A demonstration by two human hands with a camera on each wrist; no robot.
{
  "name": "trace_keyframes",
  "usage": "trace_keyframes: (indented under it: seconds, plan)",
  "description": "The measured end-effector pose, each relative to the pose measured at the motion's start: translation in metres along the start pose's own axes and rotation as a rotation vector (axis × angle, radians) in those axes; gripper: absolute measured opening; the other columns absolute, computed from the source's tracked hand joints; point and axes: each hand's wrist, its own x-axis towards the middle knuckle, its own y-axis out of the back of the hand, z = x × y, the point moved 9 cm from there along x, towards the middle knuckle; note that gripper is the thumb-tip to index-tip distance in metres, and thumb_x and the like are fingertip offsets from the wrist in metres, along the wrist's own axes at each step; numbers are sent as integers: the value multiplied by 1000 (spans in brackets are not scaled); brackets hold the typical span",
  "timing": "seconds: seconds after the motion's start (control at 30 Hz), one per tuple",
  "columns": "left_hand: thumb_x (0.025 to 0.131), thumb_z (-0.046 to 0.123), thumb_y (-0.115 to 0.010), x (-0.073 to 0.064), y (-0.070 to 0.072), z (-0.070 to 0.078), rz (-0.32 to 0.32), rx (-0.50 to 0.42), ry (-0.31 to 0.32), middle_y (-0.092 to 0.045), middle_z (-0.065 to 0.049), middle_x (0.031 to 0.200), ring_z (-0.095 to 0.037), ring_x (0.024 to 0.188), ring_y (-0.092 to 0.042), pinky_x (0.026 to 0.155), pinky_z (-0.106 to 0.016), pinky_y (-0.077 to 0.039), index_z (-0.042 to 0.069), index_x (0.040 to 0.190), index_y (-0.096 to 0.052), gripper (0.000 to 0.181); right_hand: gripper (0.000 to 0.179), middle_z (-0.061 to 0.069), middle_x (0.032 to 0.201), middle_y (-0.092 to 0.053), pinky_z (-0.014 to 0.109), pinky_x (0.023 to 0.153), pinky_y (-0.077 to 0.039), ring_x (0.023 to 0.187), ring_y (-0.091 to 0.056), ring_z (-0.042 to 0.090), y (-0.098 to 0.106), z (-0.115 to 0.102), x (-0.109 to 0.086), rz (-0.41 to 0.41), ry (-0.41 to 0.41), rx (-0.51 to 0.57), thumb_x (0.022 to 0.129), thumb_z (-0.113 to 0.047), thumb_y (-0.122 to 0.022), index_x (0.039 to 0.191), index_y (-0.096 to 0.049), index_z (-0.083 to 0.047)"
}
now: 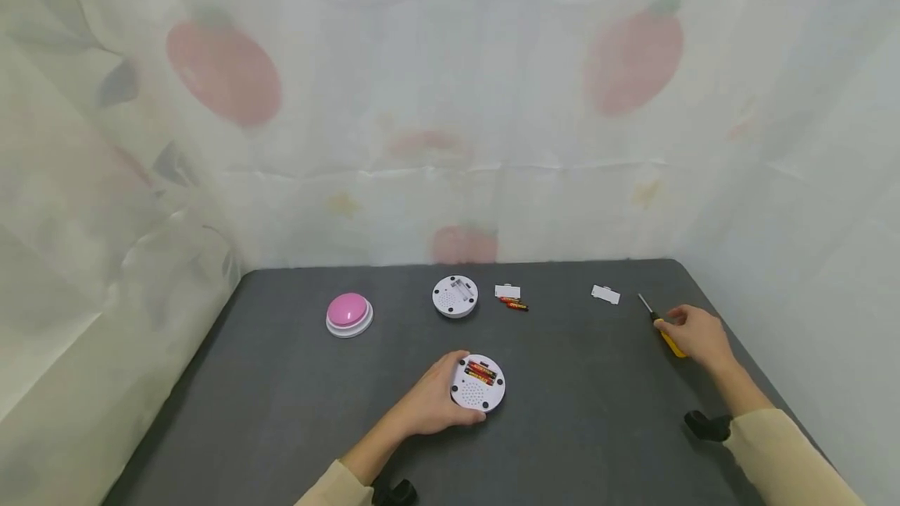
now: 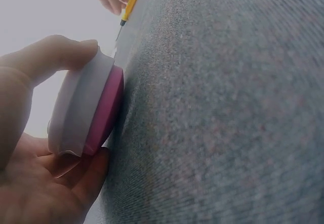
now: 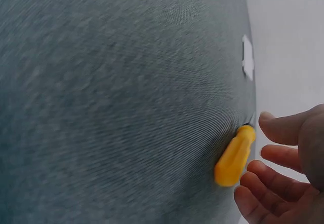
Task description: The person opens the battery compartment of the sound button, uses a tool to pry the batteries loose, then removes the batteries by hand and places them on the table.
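Observation:
My left hand (image 1: 436, 400) grips a round white button light (image 1: 478, 383) by its rim, underside up. Two batteries (image 1: 481, 372) sit in its uncovered compartment. In the left wrist view its pink dome (image 2: 107, 110) faces the table. At the far right my right hand (image 1: 699, 334) is beside a screwdriver (image 1: 671, 340) with a yellow handle. From the right wrist, the handle (image 3: 235, 158) lies on the table, and the loosely bent fingers (image 3: 276, 181) are close to it, not closed around it.
A pink-domed light (image 1: 348, 311) stands upright at the left. Another light (image 1: 455, 297) lies underside up at the back, its compartment uncovered. Right of it are a white battery cover (image 1: 508, 291) and loose batteries (image 1: 516, 304). A second cover (image 1: 605, 294) lies nearer the screwdriver. Curtains surround the grey table (image 1: 562, 428).

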Motion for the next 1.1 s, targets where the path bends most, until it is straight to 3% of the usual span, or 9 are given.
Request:
trace_keyframes:
  seconds: [0.2, 0.43, 0.77, 1.1]
  plan:
    - [70, 43, -88, 0, -1, -2, -6, -4, 5, -49, -15, 143, -29, 128, -47, 107, -52, -37, 0, 146, -42, 99, 45, 35, 103, -64, 47, 67, -52, 86, -62, 42, -7, 11, 0, -23, -35, 20, 96, -25, -67, 112, -61, 17]
    - [70, 42, -88, 1, -1, -3, -6, -2, -5, -51, -14, 140, -28, 126, -49, 106, -52, -38, 0, 146, -43, 98, 44, 32, 99, -66, 46, 66, -52, 83, -63, 40, -13, 16, -1, -29, -21, 26, 95, -23, -68, 108, -63, 18]
    - [69, 43, -88, 1, -1, -1, -1, 5, -20, -53, -12, 136, -27, 124, -50, 105, -50, -39, 1, 145, -43, 98, 37, 30, 99, -67, 44, 66, -49, 84, -62, 40, -12, 12, -7, 62, -43, 67, 95, -22, -64, 105, -67, 14]
    - [70, 44, -87, 0, -2, -3, -15, -4, -9, -52, -12, 139, -25, 125, -50, 106, -49, -39, 3, 147, -42, 99, 34, 30, 104, -66, 43, 71, -47, 87, -59, 38, -8, -8, -16, 142, -11, 133, 98, -21, -61, 109, -67, 11]
